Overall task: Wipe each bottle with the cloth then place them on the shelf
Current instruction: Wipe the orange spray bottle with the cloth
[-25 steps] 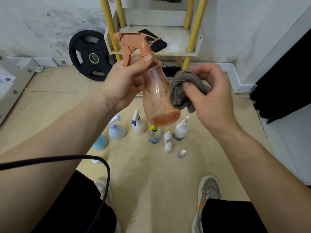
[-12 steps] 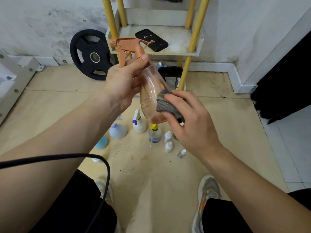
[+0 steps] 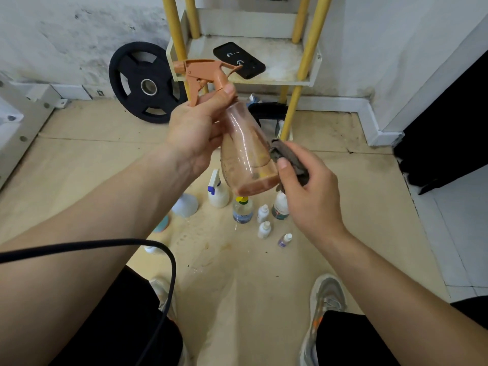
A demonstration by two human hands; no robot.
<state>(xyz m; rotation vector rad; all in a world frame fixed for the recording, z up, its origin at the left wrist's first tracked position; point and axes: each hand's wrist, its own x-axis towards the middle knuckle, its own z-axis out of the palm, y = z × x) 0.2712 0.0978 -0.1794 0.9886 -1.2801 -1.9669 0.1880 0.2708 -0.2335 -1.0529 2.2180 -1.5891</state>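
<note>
Looking down past two bare arms at a tan floor (image 3: 92, 165). Leaning on the wall at the back left, a black weight plate (image 3: 144, 83). Right beside it, a shelf (image 3: 287, 80) on yellow poles, with a flat black thing (image 3: 239, 60) lying on it. Down on the floor, between the hands and a grey shoe (image 3: 326, 299), a bunch of little bottles: a white sprayer (image 3: 217, 191) with a blue trigger, a yellow-capped bottle (image 3: 242, 210), a small white bottle (image 3: 263, 213), a tiny purple bottle (image 3: 285, 240) off to the right. Partly hidden behind the left arm, a pale blue bottle (image 3: 184, 206). Crossing in front of the left arm, close up, a thick black cable (image 3: 169, 260).

Held up in the air in front of the shelf, over the floor bottles: the orange spray bottle (image 3: 245, 154). Tipped, trigger top up and to the left, fat bottom down and to the right. See-through peachy sides, darker orange at the bottom. Gripped round the neck by the left hand (image 3: 195, 128), thumb up by the trigger. Pressed on its lower right side, a grey cloth (image 3: 287, 159), bunched up and pinched in the right hand (image 3: 309, 191) between thumb and fingers.
</note>
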